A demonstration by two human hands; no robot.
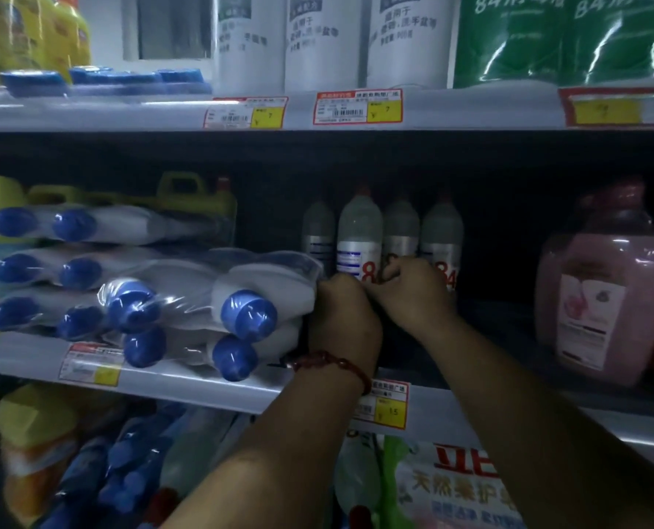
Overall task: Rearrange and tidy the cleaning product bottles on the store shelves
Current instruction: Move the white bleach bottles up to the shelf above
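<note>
Found the left hand (342, 315) curled tight, knuckles to the camera, red bracelet (333, 366) at the wrist, pressed against the right end of the shrink-wrapped pack (203, 311) of blue-capped white bottles. Could not tell whether pinching the wrap or only leaning on it. Found the right hand (413, 295) just beside it, likewise curled, low in front of the grey 84 bottles (360, 238). Could not make out anything held there either, with the fingers lost in shadow.

Made out the 84 bottles upright in a row toward the back of the middle shelf (180, 381), about midway along it. Made out the pack lying on its side, caps outward, poking past that shelf's front edge beside a price tag (88, 364). Noted pink jugs (600, 299) well apart, toward the right end.

Judged the pack the likeliest trouble: overhanging the front edge, slick in its film, liable to slide off from a nudge of the left wrist. Judged a second risk behind: tall, narrow bottles standing close, apt to topple together from a careless pull on one. Reckoned the dim light an aggravation, hiding labels and gaps alike.
</note>
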